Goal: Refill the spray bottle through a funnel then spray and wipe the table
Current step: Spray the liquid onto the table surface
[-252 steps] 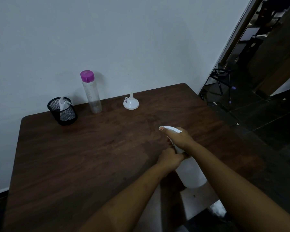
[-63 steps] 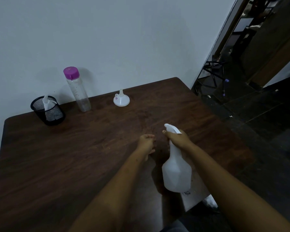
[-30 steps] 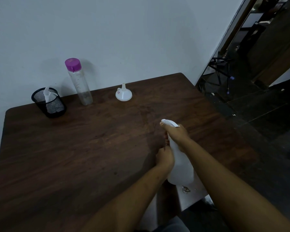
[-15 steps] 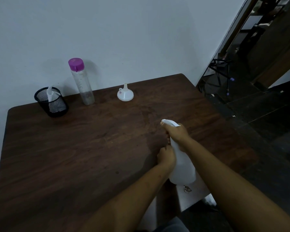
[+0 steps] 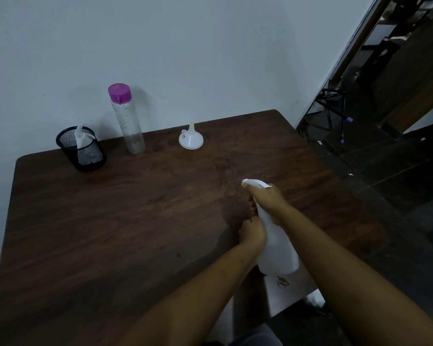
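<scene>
A white spray bottle (image 5: 278,248) is held above the near edge of the dark wooden table (image 5: 125,221). My right hand (image 5: 268,203) is closed around its spray head, whose nozzle points left. My left hand (image 5: 251,232) grips the bottle's neck just below that. A small white funnel (image 5: 191,139) lies mouth-down near the table's far edge. Left of it stands a tall clear bottle with a purple cap (image 5: 126,118), with a little liquid at its bottom.
A black mesh cup (image 5: 81,151) holding a white cloth or paper stands at the far left of the table. A white wall is right behind the table. To the right is a dark floor with a black metal frame (image 5: 333,106).
Two seconds ago my left hand was off the bottle, beside it. It has since come back to the bottle's neck and stayed there. The view has shifted slightly.
</scene>
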The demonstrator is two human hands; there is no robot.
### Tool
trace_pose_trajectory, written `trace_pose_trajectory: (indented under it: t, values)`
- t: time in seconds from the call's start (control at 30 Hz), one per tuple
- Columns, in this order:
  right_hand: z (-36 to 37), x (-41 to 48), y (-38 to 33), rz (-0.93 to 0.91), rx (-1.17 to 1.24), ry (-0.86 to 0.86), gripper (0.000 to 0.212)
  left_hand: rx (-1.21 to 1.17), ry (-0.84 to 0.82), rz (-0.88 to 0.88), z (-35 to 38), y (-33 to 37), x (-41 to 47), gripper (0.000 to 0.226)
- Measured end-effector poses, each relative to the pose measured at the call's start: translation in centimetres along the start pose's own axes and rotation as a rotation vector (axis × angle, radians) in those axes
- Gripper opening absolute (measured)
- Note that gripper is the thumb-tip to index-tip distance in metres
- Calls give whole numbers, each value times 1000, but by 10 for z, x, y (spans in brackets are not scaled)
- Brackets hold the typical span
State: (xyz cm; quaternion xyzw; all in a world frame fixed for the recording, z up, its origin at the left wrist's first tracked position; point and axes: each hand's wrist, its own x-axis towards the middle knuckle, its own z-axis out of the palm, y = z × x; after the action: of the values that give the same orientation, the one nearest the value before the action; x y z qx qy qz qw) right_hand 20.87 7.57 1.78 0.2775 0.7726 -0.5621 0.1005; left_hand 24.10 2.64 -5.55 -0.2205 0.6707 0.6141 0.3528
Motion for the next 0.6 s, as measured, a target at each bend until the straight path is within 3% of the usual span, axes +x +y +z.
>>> trace_pose_trajectory:
  t: [0.17,0.3,0.4,0.6]
  values:
    - [-12,2,-6,7,-42,-131,29,-53,-39,-17,7,2,-6,49]
    - [-18,6,1,-35,-82,64,17,-25,-82,-14,14,7,-10,47]
    - [-21,6,4,-76,-61,111,14,-28,-104,-20,17,7,-12,46]
    - [-34,7,2,-50,-149,-93,17,-43,-126,-27,26,9,-19,47]
